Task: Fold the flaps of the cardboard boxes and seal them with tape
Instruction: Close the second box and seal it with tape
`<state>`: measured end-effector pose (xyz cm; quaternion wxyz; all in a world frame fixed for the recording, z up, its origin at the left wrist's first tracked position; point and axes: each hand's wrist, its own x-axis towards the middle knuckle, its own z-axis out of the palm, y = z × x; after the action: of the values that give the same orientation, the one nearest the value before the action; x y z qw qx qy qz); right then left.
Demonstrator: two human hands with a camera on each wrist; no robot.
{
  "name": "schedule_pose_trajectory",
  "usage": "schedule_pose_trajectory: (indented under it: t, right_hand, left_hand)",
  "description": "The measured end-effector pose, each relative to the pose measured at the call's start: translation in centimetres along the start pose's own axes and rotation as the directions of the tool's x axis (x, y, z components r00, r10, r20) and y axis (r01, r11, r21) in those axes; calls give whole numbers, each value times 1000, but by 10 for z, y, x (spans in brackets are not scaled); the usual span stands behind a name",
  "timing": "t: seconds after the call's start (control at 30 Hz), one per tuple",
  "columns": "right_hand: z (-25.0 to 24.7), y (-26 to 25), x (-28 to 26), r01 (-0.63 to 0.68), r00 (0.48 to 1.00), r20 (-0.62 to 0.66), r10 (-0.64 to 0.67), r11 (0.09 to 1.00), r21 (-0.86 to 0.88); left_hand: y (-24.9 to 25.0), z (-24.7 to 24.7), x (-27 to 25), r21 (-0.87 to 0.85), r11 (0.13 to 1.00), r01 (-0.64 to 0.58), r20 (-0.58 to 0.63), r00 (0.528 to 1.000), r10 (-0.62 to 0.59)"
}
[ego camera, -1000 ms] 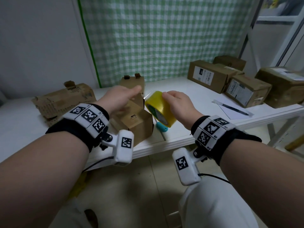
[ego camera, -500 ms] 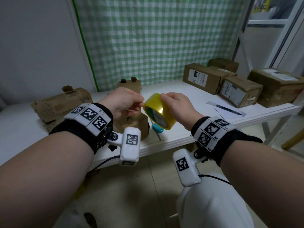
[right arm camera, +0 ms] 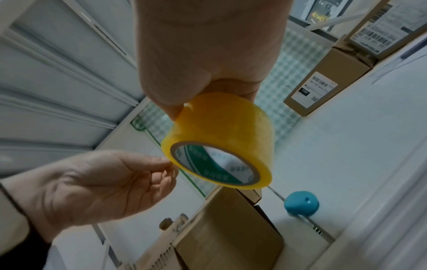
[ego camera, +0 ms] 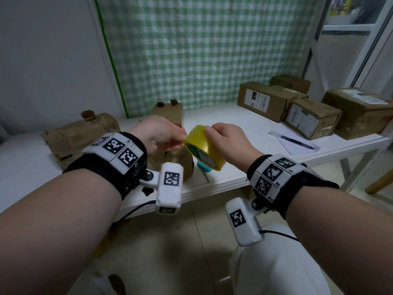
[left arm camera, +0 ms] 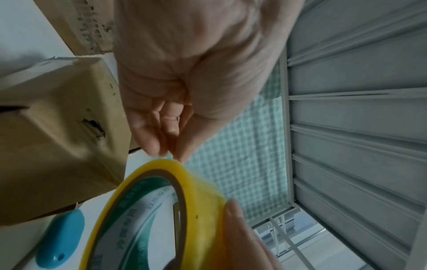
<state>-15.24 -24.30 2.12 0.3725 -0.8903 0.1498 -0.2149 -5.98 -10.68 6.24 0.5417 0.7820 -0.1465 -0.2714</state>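
The yellow tape roll (ego camera: 204, 147) sat at the centre of the head view, held in the air above the near edge of the white table (ego camera: 244, 128), between the two hands. The right hand (ego camera: 228, 141) gripped it from the right, thumb on the outer band and fingers curled around the far side. The left hand (ego camera: 158, 135) met the roll's upper left rim, thumb and forefinger tips (left arm camera: 182, 155) pinched together at the edge of the tape; whether a loose end was caught between them could not be told. Just below and behind the roll stood the small cardboard box (ego camera: 180, 158), with a blue object (ego camera: 203, 167) beside it on the table.

A second earlier the left hand had lain flat on top of that box; it had since lifted off and curled in to the roll, which had stayed at much the same height. Both forearms reached forward from the lower corners of the frame, wrists level, knuckles up.
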Motion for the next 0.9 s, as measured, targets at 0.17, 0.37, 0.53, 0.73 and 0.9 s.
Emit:
schedule_pose_trajectory:
  t: [0.17,0.37,0.53,0.73,0.9]
  right_hand:
    - [2,5,1,59,998,27,-54,959,-277]
    - [-1,3,1,103,994,8,-107,927,-362]
    - [1,2,-2,127,991,-4,-137,931,-343]
    - [4,3,0,111,994,28,-108,922,-372]
    - [1,3,-1,72,997,64,-49,899,-433]
  left_hand:
    - [-1,8,4,57,997,-43,-84,995,47]
    - [-3,6,5,-8,998,68,-14,998,-68]
    - [-1,4,-1,128,988,85,3,996,-86]
    - [1,13,1,229,973,-22,-113,992,48]
    - [7,22,-2,254,962,-105,-145,979,145]
